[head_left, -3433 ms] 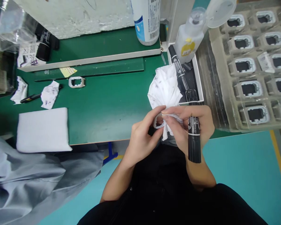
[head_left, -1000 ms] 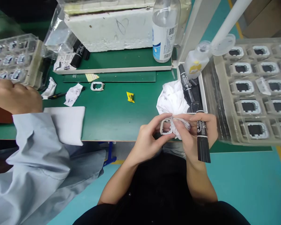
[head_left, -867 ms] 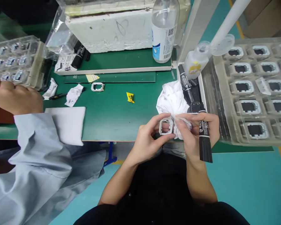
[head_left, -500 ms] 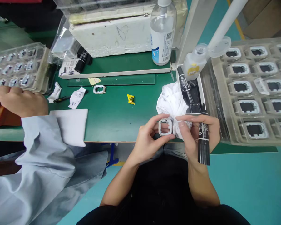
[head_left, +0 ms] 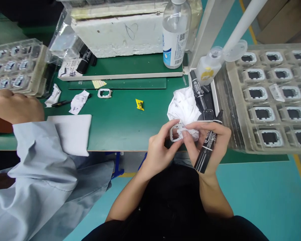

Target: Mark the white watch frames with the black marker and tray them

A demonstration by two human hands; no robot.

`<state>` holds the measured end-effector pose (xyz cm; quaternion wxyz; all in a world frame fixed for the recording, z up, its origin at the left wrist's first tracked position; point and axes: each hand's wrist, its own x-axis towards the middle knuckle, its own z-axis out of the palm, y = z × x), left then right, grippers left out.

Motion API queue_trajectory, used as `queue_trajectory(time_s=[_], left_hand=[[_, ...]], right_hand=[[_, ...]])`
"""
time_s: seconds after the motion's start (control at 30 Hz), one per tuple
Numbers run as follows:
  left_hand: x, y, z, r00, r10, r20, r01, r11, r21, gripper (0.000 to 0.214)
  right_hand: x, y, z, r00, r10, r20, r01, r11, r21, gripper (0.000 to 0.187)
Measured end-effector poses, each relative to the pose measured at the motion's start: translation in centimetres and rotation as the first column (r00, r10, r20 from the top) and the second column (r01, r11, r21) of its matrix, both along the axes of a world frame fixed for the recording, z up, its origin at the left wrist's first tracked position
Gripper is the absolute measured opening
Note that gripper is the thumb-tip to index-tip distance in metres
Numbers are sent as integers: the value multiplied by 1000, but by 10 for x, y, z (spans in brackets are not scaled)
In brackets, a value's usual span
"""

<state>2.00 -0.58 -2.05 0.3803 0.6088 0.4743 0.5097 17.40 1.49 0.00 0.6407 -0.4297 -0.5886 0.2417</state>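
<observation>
My left hand (head_left: 158, 151) pinches a small white square frame (head_left: 174, 132) just above the front edge of the green table (head_left: 120, 117). My right hand (head_left: 210, 140) presses a wad of white cloth (head_left: 184, 106) against the frame with thumb and forefinger. A black marker (head_left: 207, 147) is tucked slantwise in the same hand, its tip up by the fingers. Both hands are closed on what they hold.
A clear tray (head_left: 271, 97) of several white frames lies at the right. Behind stand a labelled bottle (head_left: 175, 36), a small squeeze bottle (head_left: 208, 68) and a foam block (head_left: 115, 31). Another person's hand (head_left: 13, 107) and grey sleeve (head_left: 40, 174) are at the left by a second tray (head_left: 15, 67). A loose frame (head_left: 104, 93), a white pad (head_left: 74, 134) and a yellow scrap (head_left: 139, 104) lie on the table.
My right hand has brought the cloth onto the frame, and the marker has tilted from upright to slanted. The view has swung left since the oldest frame, showing the other person.
</observation>
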Motion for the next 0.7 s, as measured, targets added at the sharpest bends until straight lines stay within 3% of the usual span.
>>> queue_trajectory(time_s=[0.2, 0.43, 0.7], left_hand=[[2, -1, 1, 994, 43, -102, -34, 996, 87, 51], [2, 1, 7, 989, 60, -132, -39, 988, 152, 45], [3, 0, 3, 991, 66, -118, -52, 992, 116, 47]], right_hand=[[-1, 0, -3, 999, -21, 39, 21, 1000, 5, 49], [-7, 1, 1, 990, -84, 111, 83, 997, 9, 36], [-2, 0, 11, 999, 30, 12, -27, 980, -198, 33]])
